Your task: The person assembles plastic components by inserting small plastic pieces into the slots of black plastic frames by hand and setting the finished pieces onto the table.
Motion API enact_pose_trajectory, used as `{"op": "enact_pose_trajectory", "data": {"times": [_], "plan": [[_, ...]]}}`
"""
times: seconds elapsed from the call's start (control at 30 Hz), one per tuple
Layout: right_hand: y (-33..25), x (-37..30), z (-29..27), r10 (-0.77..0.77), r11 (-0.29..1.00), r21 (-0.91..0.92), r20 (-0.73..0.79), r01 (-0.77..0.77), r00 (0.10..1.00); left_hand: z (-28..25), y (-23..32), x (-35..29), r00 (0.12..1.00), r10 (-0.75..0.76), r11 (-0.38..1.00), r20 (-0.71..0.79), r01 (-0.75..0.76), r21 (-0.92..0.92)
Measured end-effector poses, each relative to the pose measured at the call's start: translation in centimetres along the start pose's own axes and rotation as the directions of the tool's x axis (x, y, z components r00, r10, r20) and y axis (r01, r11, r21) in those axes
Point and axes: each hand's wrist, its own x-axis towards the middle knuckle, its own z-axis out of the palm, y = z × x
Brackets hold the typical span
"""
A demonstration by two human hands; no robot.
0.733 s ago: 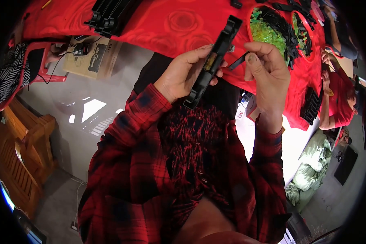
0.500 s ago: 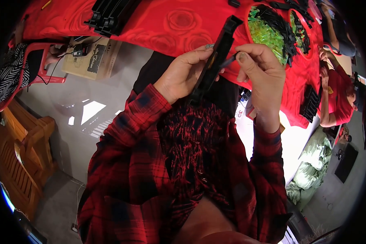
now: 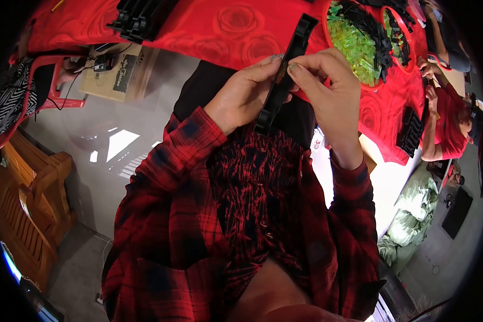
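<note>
A long black plastic strip-like part point(image 3: 300, 38) slants across in front of me, its top end pointing away over the table edge. My left hand point(image 3: 245, 92) is closed around its middle, thumb on the near side and fingertips showing past the far side. My right hand point(image 3: 331, 86) pinches at the strip's middle, thumb and forefinger pressed together; a small dark piece was between them earlier, but the fingers hide it now. Just beyond my right hand stands a red-rimmed tray point(image 3: 327, 27) with yellow-green translucent pieces point(image 3: 354, 45) and black pieces point(image 3: 371, 27).
A red rose-patterned cloth point(image 3: 198, 45) covers the table. More black parts point(image 3: 139, 19) lie at the far left, another black part point(image 3: 409, 129) at the right. A smaller red tray point(image 3: 411, 59) holds mixed pieces. A person in red point(image 3: 449, 123) works at the right. A cardboard box point(image 3: 110, 78) stands on the floor.
My right hand has moved left and down onto the strip, bringing the small dark piece to its middle. My left hand keeps its hold; the strip has shifted slightly.
</note>
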Motion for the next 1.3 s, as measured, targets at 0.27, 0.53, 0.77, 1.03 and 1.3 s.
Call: {"op": "enact_pose_trajectory", "data": {"times": [0.27, 0.53, 0.77, 1.03, 1.3], "plan": [[1.4, 0.0, 1.1, 0.042, 0.998, 0.056, -0.027, -0.04, 0.999, -0.1, 0.0, -0.1, 0.998, -0.022, 0.997, 0.064, 0.026, -0.075], [1.9, -0.1, 1.8, -0.104, 0.983, -0.162, -0.107, 0.086, 0.989, 0.4, -0.4, -0.2, 1.0, 0.016, 0.997, 0.006, -0.015, -0.081], [1.8, 0.1, 2.2, -0.214, 0.936, -0.311, -0.13, 0.165, 0.968, 0.8, -0.7, -0.5, 0.996, 0.056, 0.998, -0.069, -0.053, 0.04], [2.4, 0.0, 1.9, -0.124, 0.965, -0.251, -0.153, 0.083, 0.98, 3.0, 0.0, -1.4, 0.987, 0.147, 0.886, -0.06, -0.104, 0.452], [3.2, -0.1, 2.1, -0.077, 0.974, -0.221, -0.15, 0.043, 0.986, 2.7, -1.2, -1.0, 0.967, 0.241, 0.82, -0.078, -0.16, 0.55]]}}
